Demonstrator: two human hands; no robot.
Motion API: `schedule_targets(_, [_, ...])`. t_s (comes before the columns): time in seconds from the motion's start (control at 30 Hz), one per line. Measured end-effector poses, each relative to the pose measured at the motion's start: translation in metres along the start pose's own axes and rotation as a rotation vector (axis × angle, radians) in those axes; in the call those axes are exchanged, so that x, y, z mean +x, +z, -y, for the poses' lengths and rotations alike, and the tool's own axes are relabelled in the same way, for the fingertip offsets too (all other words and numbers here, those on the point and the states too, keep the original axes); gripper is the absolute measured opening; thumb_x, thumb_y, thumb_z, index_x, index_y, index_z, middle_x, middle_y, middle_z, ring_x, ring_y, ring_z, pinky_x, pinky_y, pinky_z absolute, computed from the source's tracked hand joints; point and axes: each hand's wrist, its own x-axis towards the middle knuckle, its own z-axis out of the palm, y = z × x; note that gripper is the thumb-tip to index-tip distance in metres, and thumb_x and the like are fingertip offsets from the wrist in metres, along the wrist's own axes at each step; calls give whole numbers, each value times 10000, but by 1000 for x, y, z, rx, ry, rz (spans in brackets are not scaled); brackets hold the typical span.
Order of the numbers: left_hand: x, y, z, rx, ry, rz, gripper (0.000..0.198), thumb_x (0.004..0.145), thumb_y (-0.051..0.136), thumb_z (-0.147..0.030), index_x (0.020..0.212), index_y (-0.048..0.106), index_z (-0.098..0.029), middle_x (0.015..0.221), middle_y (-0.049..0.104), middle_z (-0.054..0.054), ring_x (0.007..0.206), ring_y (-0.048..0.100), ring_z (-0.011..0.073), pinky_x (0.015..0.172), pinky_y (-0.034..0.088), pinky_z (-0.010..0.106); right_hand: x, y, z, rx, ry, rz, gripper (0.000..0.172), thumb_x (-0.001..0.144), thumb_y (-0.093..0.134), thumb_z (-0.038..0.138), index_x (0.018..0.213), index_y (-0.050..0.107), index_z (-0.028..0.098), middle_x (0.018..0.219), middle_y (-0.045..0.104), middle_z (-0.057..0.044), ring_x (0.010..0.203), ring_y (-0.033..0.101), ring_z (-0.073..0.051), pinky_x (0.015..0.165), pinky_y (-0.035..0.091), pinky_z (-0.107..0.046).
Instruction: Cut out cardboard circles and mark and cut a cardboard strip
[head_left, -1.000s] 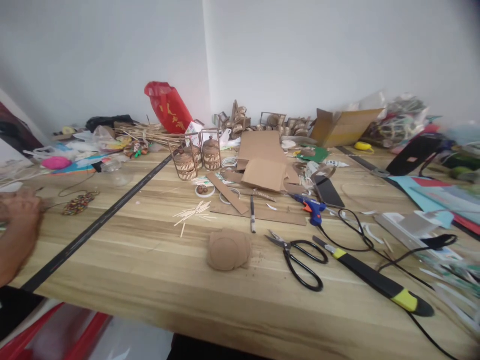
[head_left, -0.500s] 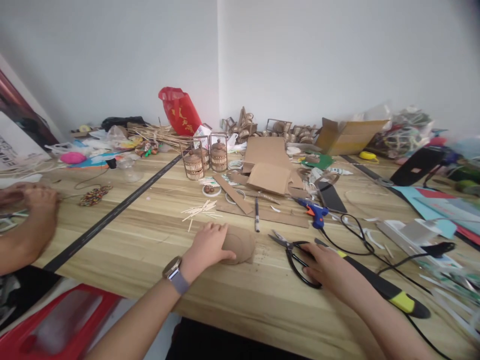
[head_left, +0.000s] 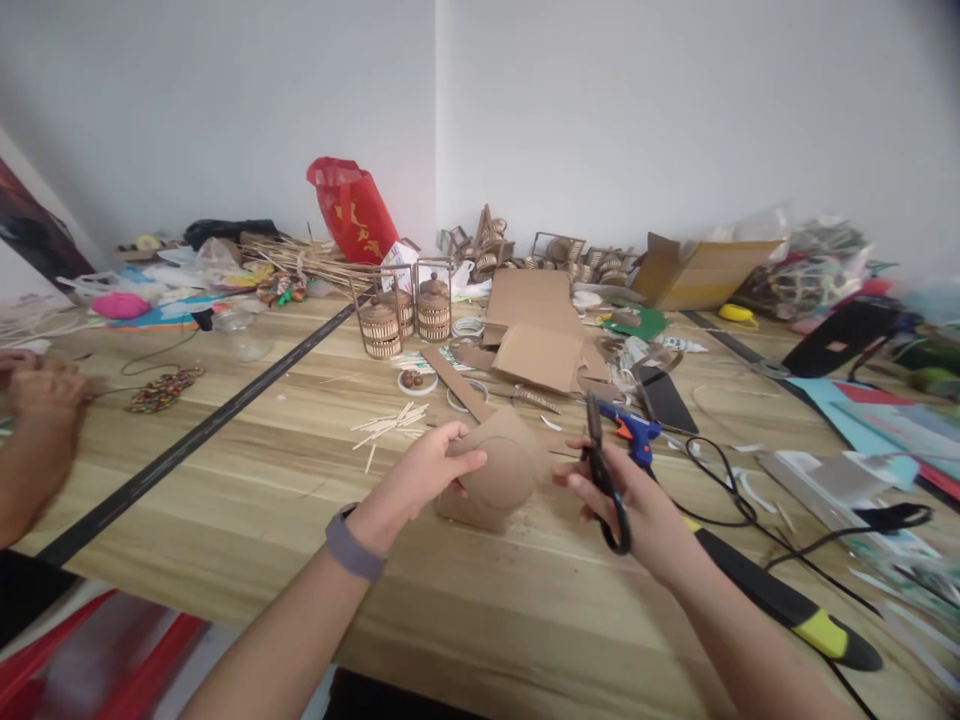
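Note:
My left hand [head_left: 431, 468] pinches the left edge of a piece of brown cardboard [head_left: 501, 465], raised and tilted above the table. A round outline shows on the cardboard's face. Below it, another piece of cardboard [head_left: 472, 510] lies on the wood, partly covered. My right hand [head_left: 622, 500] grips black-handled scissors [head_left: 604, 480], lifted to the right of the cardboard with the blades pointing up and away. The scissors and the cardboard are apart. A small pile of thin pale sticks [head_left: 390, 425] lies beyond my left hand.
Beyond my right hand is a blue glue gun [head_left: 637, 432] with a black cord. A black and yellow tool [head_left: 787, 595] lies at the right. Small bamboo baskets [head_left: 382, 330] and cardboard sheets [head_left: 532, 305] stand farther back. Another person's hands [head_left: 49, 390] are at far left.
My left hand has lifted the cardboard off the table and tilted it. My right hand has picked the scissors up from the tabletop and turned their blades upward.

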Motion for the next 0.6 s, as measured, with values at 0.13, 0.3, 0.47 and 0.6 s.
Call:
schedule_targets(0.13, [9, 15, 0, -228, 6, 76, 501, 735, 754, -578, 1046, 678, -192, 1109, 750, 113, 919, 706, 252, 656, 519, 292, 16, 13, 10, 72, -25, -1, 638, 757, 794, 675, 1156, 518, 260, 730, 495, 72, 531, 444, -107, 465, 365, -230])
schedule_targets(0.3, [10, 19, 6, -484, -47, 148, 540, 613, 923, -461, 1044, 771, -175, 1087, 797, 117, 1082, 695, 327, 940, 492, 406, 18, 21, 8, 53, -62, -27, 585, 753, 828, 598, 1135, 546, 256, 762, 501, 51, 623, 518, -141, 528, 382, -253])
schedule_targets(0.47, [5, 26, 17, -709, -189, 258, 569, 545, 982, -474, 977, 804, -150, 978, 813, 108, 935, 723, 289, 863, 516, 380, 10, 31, -5, 128, -97, -55, 521, 825, 804, 544, 1195, 546, 284, 805, 543, 38, 613, 518, -131, 517, 399, -236])
schedule_targets(0.6, [4, 31, 18, -808, -219, 253, 591, 521, 1004, -466, 970, 802, -138, 946, 814, 109, 894, 736, 264, 815, 549, 345, 8, 25, -11, 183, -74, -45, 555, 845, 777, 592, 1249, 547, 290, 818, 573, 24, 569, 496, -126, 502, 418, -246])
